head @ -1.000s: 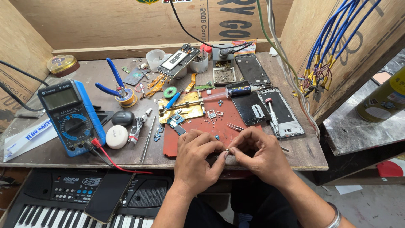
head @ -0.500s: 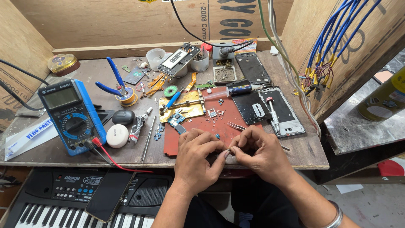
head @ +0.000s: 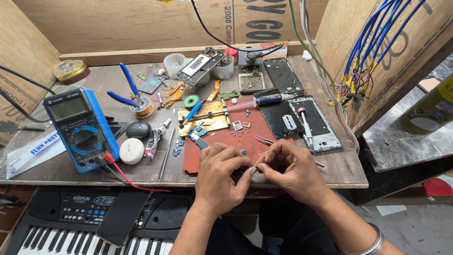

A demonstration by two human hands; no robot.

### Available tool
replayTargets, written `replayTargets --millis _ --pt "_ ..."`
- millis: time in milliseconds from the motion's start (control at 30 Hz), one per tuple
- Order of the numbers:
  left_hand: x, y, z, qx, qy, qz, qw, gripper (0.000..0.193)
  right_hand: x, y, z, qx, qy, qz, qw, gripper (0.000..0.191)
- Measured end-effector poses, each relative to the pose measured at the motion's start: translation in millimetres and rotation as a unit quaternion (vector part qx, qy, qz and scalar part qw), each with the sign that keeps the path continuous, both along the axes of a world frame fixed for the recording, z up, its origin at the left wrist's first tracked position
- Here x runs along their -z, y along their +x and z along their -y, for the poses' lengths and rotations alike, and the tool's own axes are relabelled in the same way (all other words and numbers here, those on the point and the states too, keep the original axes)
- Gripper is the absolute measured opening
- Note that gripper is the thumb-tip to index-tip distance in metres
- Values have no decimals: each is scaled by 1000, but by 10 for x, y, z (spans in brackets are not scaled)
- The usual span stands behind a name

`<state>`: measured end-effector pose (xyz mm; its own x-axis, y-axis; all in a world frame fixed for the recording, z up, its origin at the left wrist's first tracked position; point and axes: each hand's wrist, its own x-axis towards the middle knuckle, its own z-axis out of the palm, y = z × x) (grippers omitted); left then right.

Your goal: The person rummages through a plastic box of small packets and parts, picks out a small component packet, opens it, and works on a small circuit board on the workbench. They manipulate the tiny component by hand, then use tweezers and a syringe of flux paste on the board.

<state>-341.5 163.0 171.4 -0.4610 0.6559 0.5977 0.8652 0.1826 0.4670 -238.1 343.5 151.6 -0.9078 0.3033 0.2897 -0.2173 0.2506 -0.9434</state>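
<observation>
Head view: left hand [head: 219, 177] and right hand [head: 290, 170] pinch a tiny part [head: 255, 166]; small tray [head: 251, 82] holds bits.

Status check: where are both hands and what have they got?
Left hand and right hand pinch one tiny part between fingertips, over red mat edge. Part too small to identify. Tweezers lie just beyond, nothing blocking.

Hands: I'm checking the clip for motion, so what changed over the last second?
Almost nothing. Both the left hand and right hand stay together over the red mat, fingertips pinching a tiny part. The multimeter and tweezers are unmoved.
</observation>
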Motion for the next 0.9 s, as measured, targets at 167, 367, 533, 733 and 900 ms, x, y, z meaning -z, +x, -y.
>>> replayTargets --millis 167,367,533,733,900 --pt "-1 1 1 1 4 -1 1000 10 -14 3 8 0 -4 6 1000 16" --pt "-5 4 2 1 -9 3 1000 11 -31 8 23 15 27 12 999 22" --pt "-10 2 7 6 -7 -8 1000 9 -54 4 12 23 38 34 998 27" --pt "-2 2 13 14 -4 -8 1000 9 -55 13 3 5 29 23 999 30" --pt "0 -2 8 10 -8 11 1000 9 -27 5 -18 -5 -6 31 999 28"
